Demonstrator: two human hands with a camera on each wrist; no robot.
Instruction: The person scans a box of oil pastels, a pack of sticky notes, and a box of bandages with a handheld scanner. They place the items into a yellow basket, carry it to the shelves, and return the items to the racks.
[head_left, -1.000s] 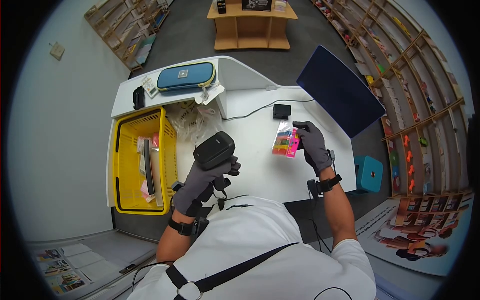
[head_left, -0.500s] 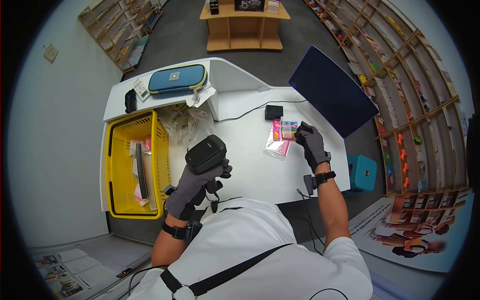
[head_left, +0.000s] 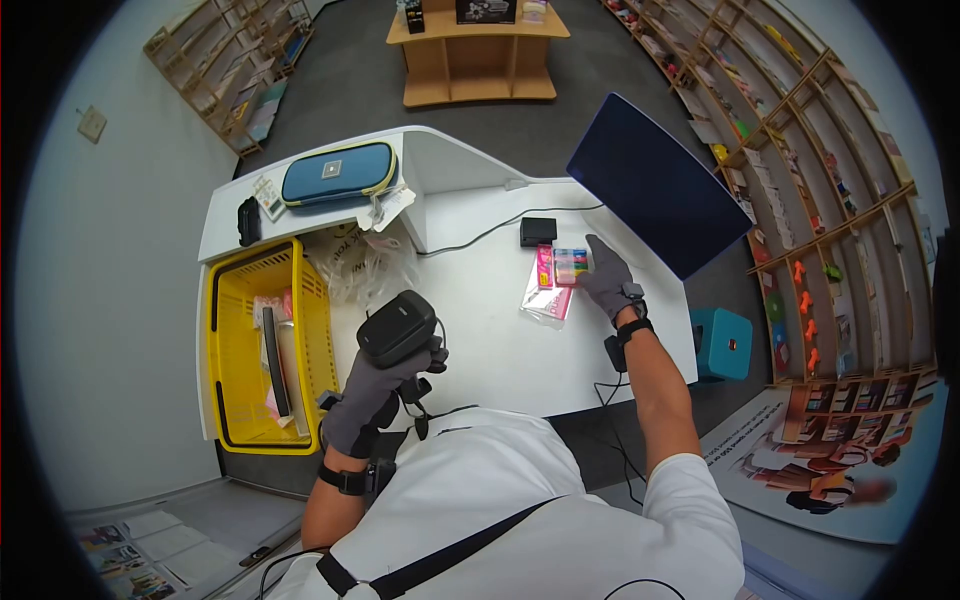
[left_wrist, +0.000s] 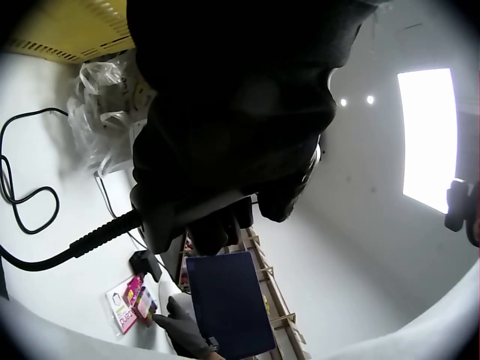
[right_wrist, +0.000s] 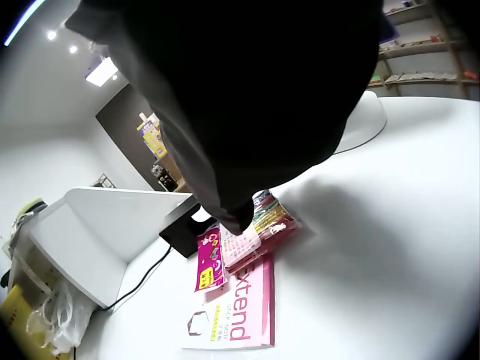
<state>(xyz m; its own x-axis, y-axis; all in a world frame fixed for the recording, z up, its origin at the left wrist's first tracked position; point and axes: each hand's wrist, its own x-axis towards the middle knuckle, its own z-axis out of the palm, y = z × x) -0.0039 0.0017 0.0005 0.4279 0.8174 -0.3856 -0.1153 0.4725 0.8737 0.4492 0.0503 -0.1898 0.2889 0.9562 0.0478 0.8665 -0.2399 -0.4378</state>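
Note:
My gloved left hand (head_left: 372,390) grips a black corded barcode scanner (head_left: 398,328) above the counter's front edge. In the left wrist view the scanner's cord (left_wrist: 105,236) runs out below the dark glove. My gloved right hand (head_left: 608,282) is beside a clear packet of coloured strips with a pink header (head_left: 571,266), its fingers extended and spread. The right wrist view shows a fingertip right at that packet (right_wrist: 259,240). Under the packet lies a flat pink-and-white pack marked "Extend" (right_wrist: 240,307).
A yellow basket (head_left: 320,350) with several goods stands at left, beside plastic bags (head_left: 365,270). A blue case (head_left: 340,172) lies on the raised shelf. A small black box (head_left: 538,232) and a monitor (head_left: 660,185) stand behind the packs, with a cable (head_left: 480,240) across the counter (head_left: 490,350).
The right hand held the coloured packet up, lowered it onto the pink-and-white pack, and now its fingers have spread. The left hand keeps holding the scanner.

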